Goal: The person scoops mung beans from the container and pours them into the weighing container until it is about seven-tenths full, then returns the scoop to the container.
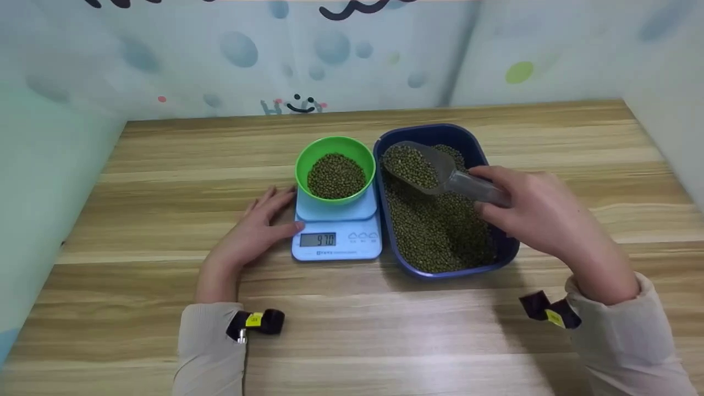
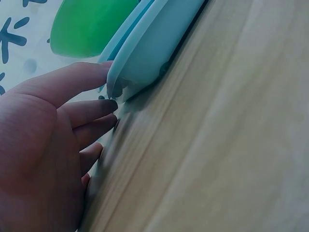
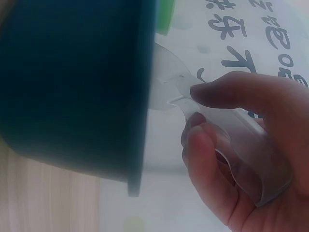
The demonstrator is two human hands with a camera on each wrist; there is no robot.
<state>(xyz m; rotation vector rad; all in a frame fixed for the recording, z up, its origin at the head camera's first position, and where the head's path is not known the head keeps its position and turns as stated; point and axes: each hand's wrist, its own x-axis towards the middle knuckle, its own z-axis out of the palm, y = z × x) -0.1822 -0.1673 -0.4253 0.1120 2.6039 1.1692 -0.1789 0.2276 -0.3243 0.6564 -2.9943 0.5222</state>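
Note:
In the head view a light-blue kitchen scale (image 1: 341, 250) carries a green bowl (image 1: 308, 151) partly filled with small green-brown beans (image 1: 336, 176); its display appears to read 97.0. My left hand (image 1: 250, 234) rests at the scale's left side, thumb touching its edge, fingers extended, as the left wrist view also shows. Right of the scale stands a dark blue tub (image 1: 404, 267) of the same beans. Over it my right hand (image 1: 542, 212) grips the handle of a clear plastic scoop (image 1: 448, 170), its bowl loaded with beans. In the right wrist view the tub wall hides part of the scoop.
The wood-grain table (image 1: 137, 220) meets a patterned wall covering (image 1: 275, 66) at the back. The tub's left rim stands close against the scale's right side. A black camera band (image 1: 256, 322) is on the left sleeve, another on the right.

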